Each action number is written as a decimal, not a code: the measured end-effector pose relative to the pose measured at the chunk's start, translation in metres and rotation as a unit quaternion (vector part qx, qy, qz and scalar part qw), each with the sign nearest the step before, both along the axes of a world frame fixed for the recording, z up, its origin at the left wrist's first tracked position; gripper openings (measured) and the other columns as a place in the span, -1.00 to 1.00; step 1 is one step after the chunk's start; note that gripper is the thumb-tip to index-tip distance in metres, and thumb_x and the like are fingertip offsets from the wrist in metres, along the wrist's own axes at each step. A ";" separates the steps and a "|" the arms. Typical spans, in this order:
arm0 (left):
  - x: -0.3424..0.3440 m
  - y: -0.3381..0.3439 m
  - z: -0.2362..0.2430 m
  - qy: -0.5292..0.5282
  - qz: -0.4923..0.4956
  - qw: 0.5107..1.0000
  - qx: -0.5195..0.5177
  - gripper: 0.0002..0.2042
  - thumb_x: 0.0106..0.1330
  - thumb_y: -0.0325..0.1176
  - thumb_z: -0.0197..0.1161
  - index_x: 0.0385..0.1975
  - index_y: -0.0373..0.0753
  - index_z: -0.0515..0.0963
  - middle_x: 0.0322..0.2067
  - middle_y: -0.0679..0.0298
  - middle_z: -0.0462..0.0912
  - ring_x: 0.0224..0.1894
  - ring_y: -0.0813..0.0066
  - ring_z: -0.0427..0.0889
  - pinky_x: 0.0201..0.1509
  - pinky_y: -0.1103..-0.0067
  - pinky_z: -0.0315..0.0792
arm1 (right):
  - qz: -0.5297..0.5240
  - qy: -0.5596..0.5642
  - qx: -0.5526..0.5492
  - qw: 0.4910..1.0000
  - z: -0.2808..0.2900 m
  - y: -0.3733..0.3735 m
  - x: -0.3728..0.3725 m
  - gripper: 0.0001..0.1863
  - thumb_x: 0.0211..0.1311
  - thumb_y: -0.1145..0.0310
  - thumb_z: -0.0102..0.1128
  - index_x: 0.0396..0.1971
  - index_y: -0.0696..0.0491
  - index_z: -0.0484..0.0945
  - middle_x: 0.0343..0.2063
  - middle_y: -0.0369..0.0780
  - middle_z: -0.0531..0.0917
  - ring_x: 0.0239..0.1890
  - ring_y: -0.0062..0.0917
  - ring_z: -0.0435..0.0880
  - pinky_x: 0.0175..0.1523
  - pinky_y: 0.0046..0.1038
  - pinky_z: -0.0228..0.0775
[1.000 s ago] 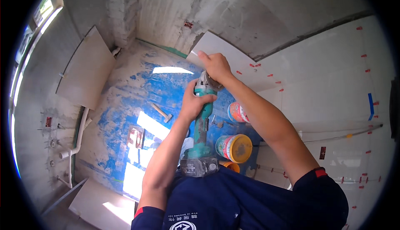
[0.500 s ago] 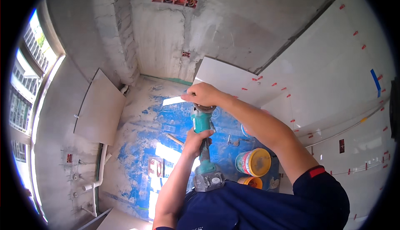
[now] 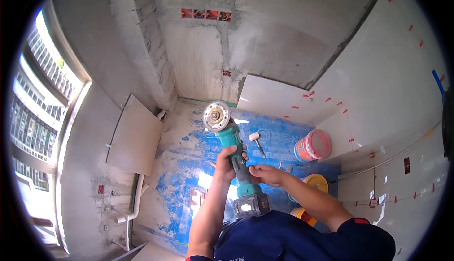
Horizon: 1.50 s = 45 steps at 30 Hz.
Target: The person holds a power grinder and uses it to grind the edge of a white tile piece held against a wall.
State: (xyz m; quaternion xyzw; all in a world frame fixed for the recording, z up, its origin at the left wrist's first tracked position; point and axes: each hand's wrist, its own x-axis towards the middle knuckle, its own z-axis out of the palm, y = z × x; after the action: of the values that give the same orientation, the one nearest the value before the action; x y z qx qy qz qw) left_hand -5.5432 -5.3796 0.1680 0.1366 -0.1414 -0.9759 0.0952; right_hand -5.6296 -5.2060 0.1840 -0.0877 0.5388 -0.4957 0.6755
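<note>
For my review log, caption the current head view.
Left hand grips a teal-and-black cordless angle grinder with a round metallic disc, right hand beside the grinder, above worn blue floor sheeting.

Room to pass lies between the grinder [image 3: 240,167] and the panel [image 3: 136,136]; rightward, the mallet [image 3: 254,136], red bucket [image 3: 309,146] and yellow bucket [image 3: 318,183] obstruct.
</note>
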 end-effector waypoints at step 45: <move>-0.032 0.068 -0.002 -0.062 -0.190 0.939 -0.280 -0.50 0.50 0.10 -0.05 0.19 -0.17 0.37 -0.09 0.38 0.46 -0.10 0.58 0.42 -0.06 0.56 0.36 | -0.361 0.081 -0.004 0.929 0.009 0.010 -0.017 -0.66 0.15 0.18 0.36 -0.24 0.16 0.61 -0.43 -0.21 0.64 -0.48 -0.51 0.62 -0.40 -0.44 0.46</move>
State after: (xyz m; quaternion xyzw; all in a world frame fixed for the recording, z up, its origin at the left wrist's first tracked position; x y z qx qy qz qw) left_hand -5.5747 -5.3118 0.1655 0.1354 -0.4375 -0.8865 -0.0662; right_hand -5.6468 -5.1964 0.1927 0.0703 0.5850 -0.6991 0.4050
